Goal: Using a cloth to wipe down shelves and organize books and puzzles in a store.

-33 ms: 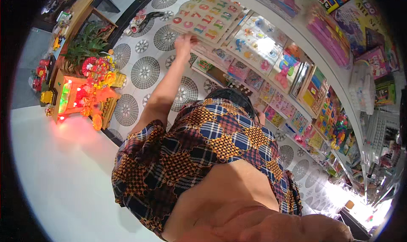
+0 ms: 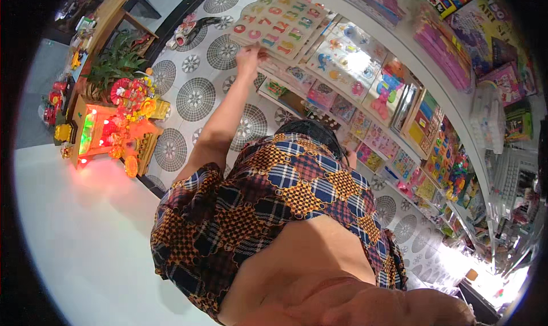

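A pale board with rows of coloured numbers, like a number puzzle (image 2: 277, 21), lies at the left end of the shelf. My left arm reaches out to its near edge. There my left hand (image 2: 249, 62) has its fingers bent against the edge, closed on it. My right hand (image 2: 352, 159) shows only as a sliver beside the lower shelf, past my body. Its fingers are hidden, so what it touches cannot be made out. To the right of the number board lies a board with coloured animal pieces (image 2: 342, 58).
Packed toys and sheets (image 2: 368, 135) fill the lower shelves; bagged books (image 2: 442, 43) stand higher on the right. At left sits a glowing red-and-gold altar (image 2: 94, 129) by a plant (image 2: 117, 63). A dark-and-white object (image 2: 191, 30) lies on the patterned floor (image 2: 196, 98).
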A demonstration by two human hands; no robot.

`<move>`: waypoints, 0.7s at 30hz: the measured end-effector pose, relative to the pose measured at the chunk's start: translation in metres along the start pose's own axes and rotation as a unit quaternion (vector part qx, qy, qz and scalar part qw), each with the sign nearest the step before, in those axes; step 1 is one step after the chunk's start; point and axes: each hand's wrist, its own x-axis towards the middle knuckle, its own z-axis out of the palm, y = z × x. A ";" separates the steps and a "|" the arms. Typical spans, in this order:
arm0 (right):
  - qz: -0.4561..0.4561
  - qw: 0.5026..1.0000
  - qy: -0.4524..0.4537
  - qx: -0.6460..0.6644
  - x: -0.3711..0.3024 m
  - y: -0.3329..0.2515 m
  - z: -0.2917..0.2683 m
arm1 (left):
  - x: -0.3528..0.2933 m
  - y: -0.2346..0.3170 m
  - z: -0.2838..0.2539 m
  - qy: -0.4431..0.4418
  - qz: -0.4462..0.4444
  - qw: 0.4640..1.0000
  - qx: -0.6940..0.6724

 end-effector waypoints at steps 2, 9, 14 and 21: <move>0.008 0.998 -0.035 0.053 0.004 0.013 -0.008 | -0.004 -0.010 0.009 -0.020 -0.054 0.998 0.036; -0.043 0.995 0.013 0.093 0.016 0.057 0.011 | -0.008 -0.010 0.070 -0.029 -0.114 0.991 0.059; -0.031 0.994 0.023 0.106 -0.019 0.021 0.008 | 0.012 -0.010 0.072 -0.216 -0.172 0.960 -0.056; 0.014 0.987 0.064 0.147 -0.025 0.056 0.007 | -0.018 -0.019 0.096 -0.249 -0.159 0.946 -0.133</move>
